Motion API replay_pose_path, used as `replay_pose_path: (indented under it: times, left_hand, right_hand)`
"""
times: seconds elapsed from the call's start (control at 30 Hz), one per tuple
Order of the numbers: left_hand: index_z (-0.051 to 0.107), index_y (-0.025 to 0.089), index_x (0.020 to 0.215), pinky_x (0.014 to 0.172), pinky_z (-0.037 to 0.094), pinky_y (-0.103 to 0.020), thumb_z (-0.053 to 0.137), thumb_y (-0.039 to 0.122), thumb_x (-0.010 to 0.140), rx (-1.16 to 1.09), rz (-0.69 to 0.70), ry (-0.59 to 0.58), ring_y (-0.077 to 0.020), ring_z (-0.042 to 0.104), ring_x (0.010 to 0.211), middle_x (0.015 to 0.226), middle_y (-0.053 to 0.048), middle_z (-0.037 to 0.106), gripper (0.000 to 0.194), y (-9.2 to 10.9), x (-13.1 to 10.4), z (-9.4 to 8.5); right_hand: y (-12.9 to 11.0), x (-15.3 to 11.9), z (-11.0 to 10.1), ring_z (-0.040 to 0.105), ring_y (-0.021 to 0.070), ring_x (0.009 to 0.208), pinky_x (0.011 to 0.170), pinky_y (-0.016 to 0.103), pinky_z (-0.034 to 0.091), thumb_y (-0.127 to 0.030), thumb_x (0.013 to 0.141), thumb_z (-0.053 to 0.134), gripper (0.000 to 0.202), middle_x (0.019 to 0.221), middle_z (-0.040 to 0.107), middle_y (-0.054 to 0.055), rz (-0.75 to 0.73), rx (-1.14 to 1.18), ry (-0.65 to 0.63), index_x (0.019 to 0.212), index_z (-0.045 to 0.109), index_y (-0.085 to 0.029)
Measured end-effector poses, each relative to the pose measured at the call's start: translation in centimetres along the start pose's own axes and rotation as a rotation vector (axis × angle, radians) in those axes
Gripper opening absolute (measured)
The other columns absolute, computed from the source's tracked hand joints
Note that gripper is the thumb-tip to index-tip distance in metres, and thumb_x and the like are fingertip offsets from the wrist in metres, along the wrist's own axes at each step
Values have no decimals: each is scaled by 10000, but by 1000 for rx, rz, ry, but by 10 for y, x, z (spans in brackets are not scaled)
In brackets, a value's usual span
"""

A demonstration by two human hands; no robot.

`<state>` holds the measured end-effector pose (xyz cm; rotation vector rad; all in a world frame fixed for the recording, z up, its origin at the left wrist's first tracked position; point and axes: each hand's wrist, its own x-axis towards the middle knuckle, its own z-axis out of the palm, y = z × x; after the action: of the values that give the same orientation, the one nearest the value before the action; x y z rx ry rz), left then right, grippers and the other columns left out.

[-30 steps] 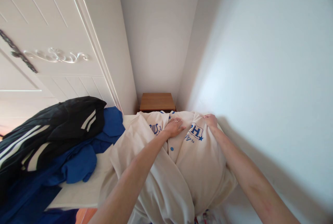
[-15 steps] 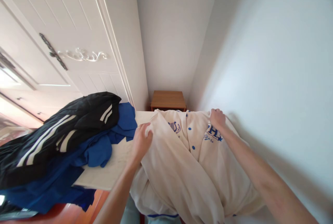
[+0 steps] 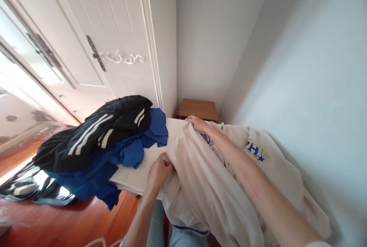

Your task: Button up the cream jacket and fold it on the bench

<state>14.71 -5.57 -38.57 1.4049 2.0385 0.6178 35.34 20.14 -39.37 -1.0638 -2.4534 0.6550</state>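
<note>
A cream jacket (image 3: 200,178) with blue lettering, a star and blue trim lies spread over the near part of a narrow white board (image 3: 134,178). My left hand (image 3: 159,170) pinches the jacket's left edge, fingers closed on the cloth. Farther up, my right hand (image 3: 196,123) grips the jacket at its upper left shoulder, and that forearm crosses over the chest lettering. One sleeve lies diagonally down across the front and hangs toward my legs. Part of the button row is hidden under my right arm.
Left on the board lie a black garment with white stripes (image 3: 114,132) and a blue garment (image 3: 134,155). A white wardrobe (image 3: 123,29) stands behind them. A wooden stand (image 3: 197,109) is beyond the board, a wall (image 3: 315,86) on the right. A dark plastic-wrapped bundle (image 3: 40,186) rests on the floor.
My right hand has moved left from the jacket's right shoulder to its left shoulder. My left hand has slid lower along the left edge. The view has turned left.
</note>
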Motion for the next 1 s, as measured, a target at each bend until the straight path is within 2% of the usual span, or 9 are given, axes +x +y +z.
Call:
replay_pose_path:
  times: [0.03, 0.1, 0.2, 0.3, 0.47, 0.63, 0.7, 0.83, 1.0]
  left_hand:
    - [629, 189, 1177, 673, 384, -280, 562, 244, 792, 21, 3, 0, -207, 640, 832, 815, -32, 694, 395, 0, 1, 0]
    - [689, 223, 937, 633, 345, -283, 551, 277, 801, 50, -14, 18, -221, 644, 832, 817, -36, 702, 201, 0, 3, -1]
    - [664, 214, 759, 608, 304, -284, 553, 294, 790, 47, -39, 48, -223, 635, 811, 789, -51, 694, 141, -2, 5, -1]
    - [587, 195, 667, 599, 275, -279, 523, 284, 803, 7, -11, 56, -193, 588, 728, 721, -48, 652, 174, -4, 6, 0]
    - [454, 186, 669, 601, 263, -252, 467, 211, 847, -181, 56, 132, -136, 479, 630, 625, -3, 535, 180, -12, 7, 4]
    - [511, 202, 873, 510, 273, -224, 514, 380, 871, -550, -55, 37, -120, 412, 497, 567, 45, 494, 178, -28, 8, 3]
    - [548, 195, 932, 511, 303, -231, 490, 386, 882, -512, -62, 75, -138, 468, 518, 598, 23, 539, 205, -31, 10, 0]
    - [602, 185, 924, 585, 378, -266, 442, 339, 910, -267, -39, 177, -207, 620, 699, 736, -52, 649, 222, -33, 15, -8]
    - [614, 200, 1025, 677, 417, -309, 435, 306, 940, -37, -106, 250, -268, 671, 845, 850, -91, 711, 225, -28, 18, -19]
  right_hand:
    - [3, 7, -1, 580, 209, 1135, 1023, 297, 404, -56, 762, 564, 386, 1245, 631, 85, -7, 17, -29, 1099, 710, -176]
    - [7, 16, -4, 612, 215, 1074, 996, 301, 427, -78, 732, 604, 276, 1124, 688, 72, 3, 57, -64, 952, 741, -173]
    - [12, 24, -1, 631, 223, 1013, 958, 322, 450, -119, 746, 592, 188, 1039, 712, 73, 63, 104, -41, 862, 732, -168]
    - [18, 27, 9, 632, 215, 975, 914, 317, 469, -141, 757, 560, 189, 1039, 713, 79, 141, 140, 26, 869, 711, -159]
    - [27, 33, 28, 619, 189, 854, 798, 284, 483, -159, 760, 501, 204, 984, 707, 86, 298, 151, 179, 889, 657, -133]
    - [26, 41, 36, 599, 180, 829, 788, 278, 464, -182, 775, 518, 166, 946, 699, 81, 409, 112, 272, 863, 653, -139]
    - [23, 43, 37, 602, 182, 840, 806, 286, 459, -181, 780, 529, 158, 944, 703, 75, 435, 91, 287, 852, 666, -149]
    - [18, 42, 35, 626, 182, 869, 813, 273, 466, -161, 790, 521, 212, 976, 716, 69, 432, 70, 291, 904, 700, -150]
    - [7, 39, 30, 642, 208, 976, 888, 288, 465, -107, 816, 489, 292, 1089, 709, 105, 356, 41, 242, 993, 721, -124]
